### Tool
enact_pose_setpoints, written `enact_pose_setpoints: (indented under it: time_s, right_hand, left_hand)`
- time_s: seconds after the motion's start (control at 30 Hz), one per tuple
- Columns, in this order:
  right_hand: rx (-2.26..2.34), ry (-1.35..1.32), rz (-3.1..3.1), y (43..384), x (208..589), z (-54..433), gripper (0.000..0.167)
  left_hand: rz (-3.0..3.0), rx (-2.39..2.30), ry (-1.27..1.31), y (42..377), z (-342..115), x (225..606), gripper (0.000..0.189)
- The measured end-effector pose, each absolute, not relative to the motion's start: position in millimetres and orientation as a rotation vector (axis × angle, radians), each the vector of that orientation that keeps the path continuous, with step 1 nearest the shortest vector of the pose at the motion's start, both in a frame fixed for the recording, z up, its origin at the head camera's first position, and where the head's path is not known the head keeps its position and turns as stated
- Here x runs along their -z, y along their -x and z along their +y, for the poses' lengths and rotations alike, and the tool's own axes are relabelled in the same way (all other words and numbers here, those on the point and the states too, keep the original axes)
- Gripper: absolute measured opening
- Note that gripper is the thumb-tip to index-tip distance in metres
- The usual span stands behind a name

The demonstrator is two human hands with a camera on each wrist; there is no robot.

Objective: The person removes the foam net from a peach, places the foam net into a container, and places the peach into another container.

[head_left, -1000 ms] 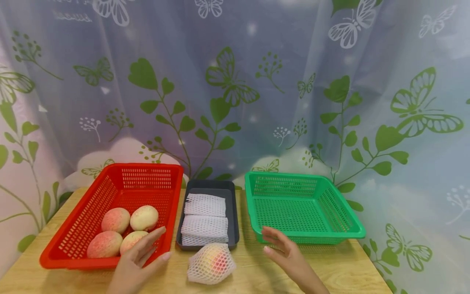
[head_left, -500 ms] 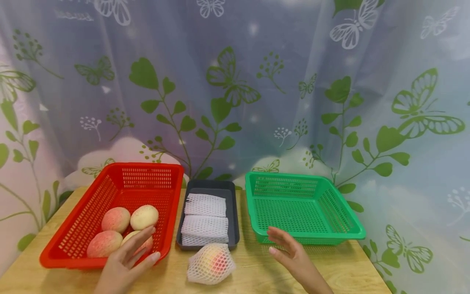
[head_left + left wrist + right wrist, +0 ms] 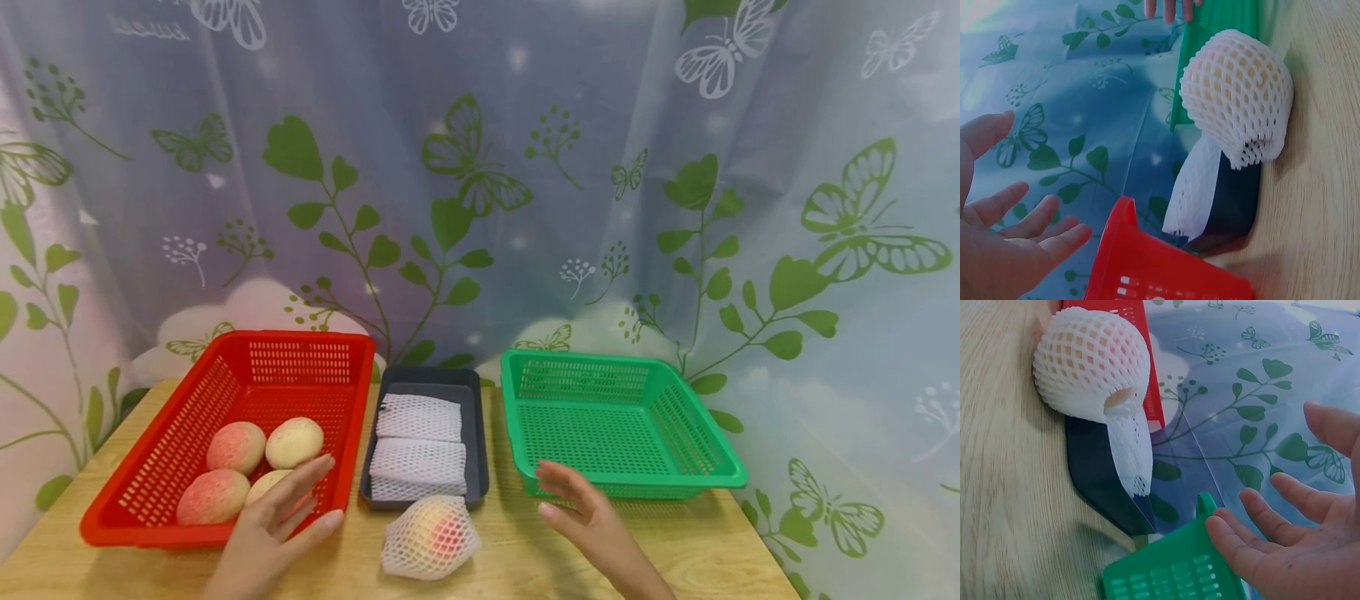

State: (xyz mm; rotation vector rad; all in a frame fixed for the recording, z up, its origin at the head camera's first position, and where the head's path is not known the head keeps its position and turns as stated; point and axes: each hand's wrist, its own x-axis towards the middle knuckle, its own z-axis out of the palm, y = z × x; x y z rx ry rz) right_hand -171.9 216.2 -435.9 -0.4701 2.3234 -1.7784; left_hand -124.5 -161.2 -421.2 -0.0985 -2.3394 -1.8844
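A peach in a white foam net lies on the table between my hands, in front of a dark grey tray. White foam net sleeves lie stacked in the tray. My left hand hovers by the near right corner of the red basket, fingers loosely spread and holding nothing. It partly hides one of several peaches inside. My right hand is in front of the green basket, fingers relaxed, nothing held. Both wrist views show the netted peach apart from the hands.
The wooden table carries both baskets and the tray in a row. A curtain printed with leaves and butterflies hangs right behind them.
My left hand shifts left, then back right beside the red basket. My right hand drifts slightly right and returns. The netted peach, tray and baskets stay in place.
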Motion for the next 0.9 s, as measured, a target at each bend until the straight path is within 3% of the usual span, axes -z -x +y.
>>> enact_pose_setpoints:
  time_s: [0.3,0.9]
  right_hand:
    - [1.78,0.54,2.292,181,446,198,0.053]
    - [1.738,0.651,2.182,185,476,157,0.053]
  left_hand:
    - [-2.251,2.0,0.288,130,-132,436,0.057]
    - [-2.502,1.914,0.295,149,-93,481,0.065]
